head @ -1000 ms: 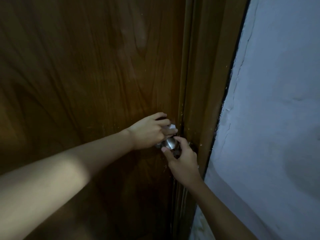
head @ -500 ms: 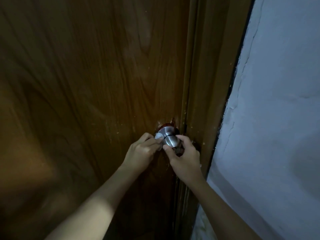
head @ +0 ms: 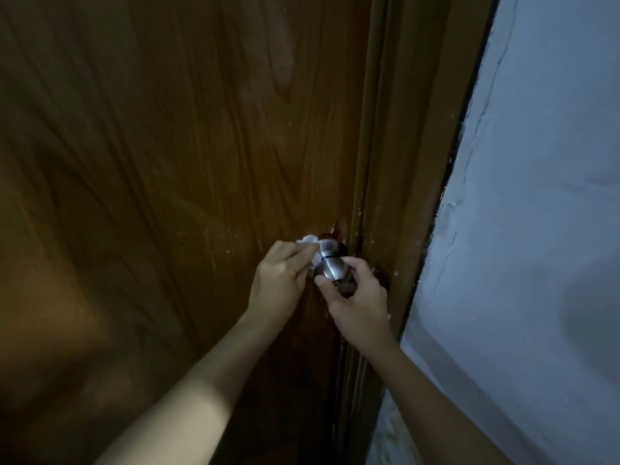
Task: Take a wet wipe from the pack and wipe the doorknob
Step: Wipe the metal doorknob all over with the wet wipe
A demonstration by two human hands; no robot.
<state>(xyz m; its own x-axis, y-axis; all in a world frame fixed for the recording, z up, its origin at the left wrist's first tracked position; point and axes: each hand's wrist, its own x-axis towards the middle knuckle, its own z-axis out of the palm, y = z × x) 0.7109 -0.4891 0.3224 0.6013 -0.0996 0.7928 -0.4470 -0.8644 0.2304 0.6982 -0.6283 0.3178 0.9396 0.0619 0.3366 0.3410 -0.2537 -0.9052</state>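
Both hands work at the doorknob [head: 330, 265], a round brushed-metal knob mounted near the right edge of the door [head: 167, 162]. The left hand [head: 280, 280] is closed around a crumpled white wet wipe [head: 310, 241] and presses it against the upper left side of the knob, at the neck where the knob meets the door. The right hand [head: 357, 297] grips the knob from the lower right, thumb on the front face and fingers curled around the far side. The two hands lie close together on either side of the knob without touching.

Door surface: dark brown wood with pronounced vertical grain, marked by small pale flecks and scratches near the knob. The door frame [head: 402, 162], in matching brown wood, runs vertically just right of the knob. Beyond the frame stands a pale bluish-white wall [head: 536, 196] with hairline cracks in its plaster. Lighting is dim.
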